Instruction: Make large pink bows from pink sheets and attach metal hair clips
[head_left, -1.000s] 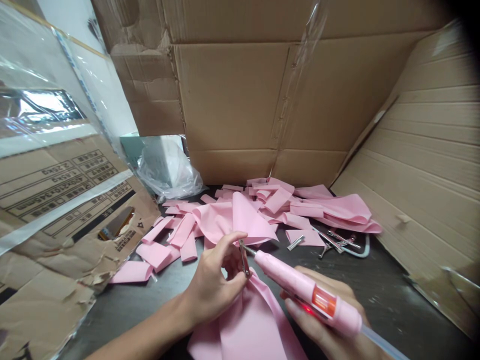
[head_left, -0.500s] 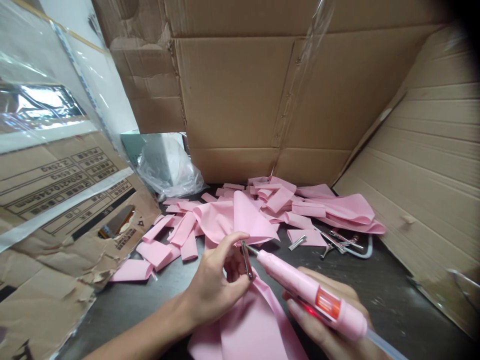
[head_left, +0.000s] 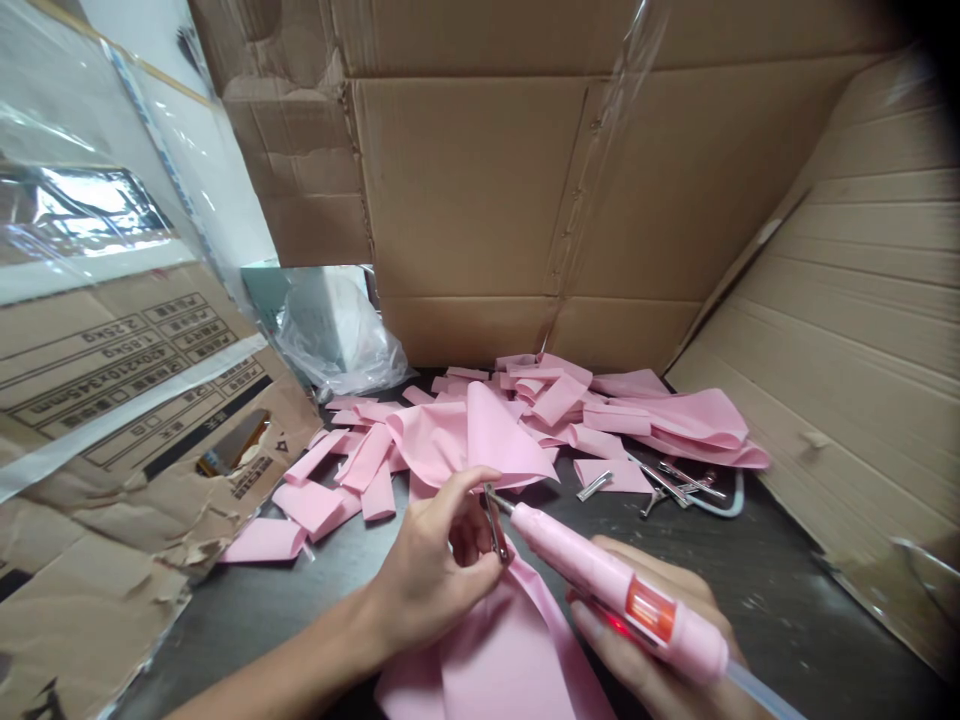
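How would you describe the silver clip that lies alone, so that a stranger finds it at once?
In front of the tall cardboard panel lie heaped pink pieces. At their near right side, one flat pink piece has the silver clip across its near left corner. It lies apart from the crossed clips to its right.

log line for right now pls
left hand: pinching metal clip; right hand: holding pink glue gun, nozzle at clip; beyond: pink pieces, loose clips

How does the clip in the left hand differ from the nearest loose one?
The held clip looks darker; the loose clip looks brighter.
The held clip is pinched in the left hand at the tip of the glue gun; the loose clip lies against a pink strip.
Both are slim and metallic.
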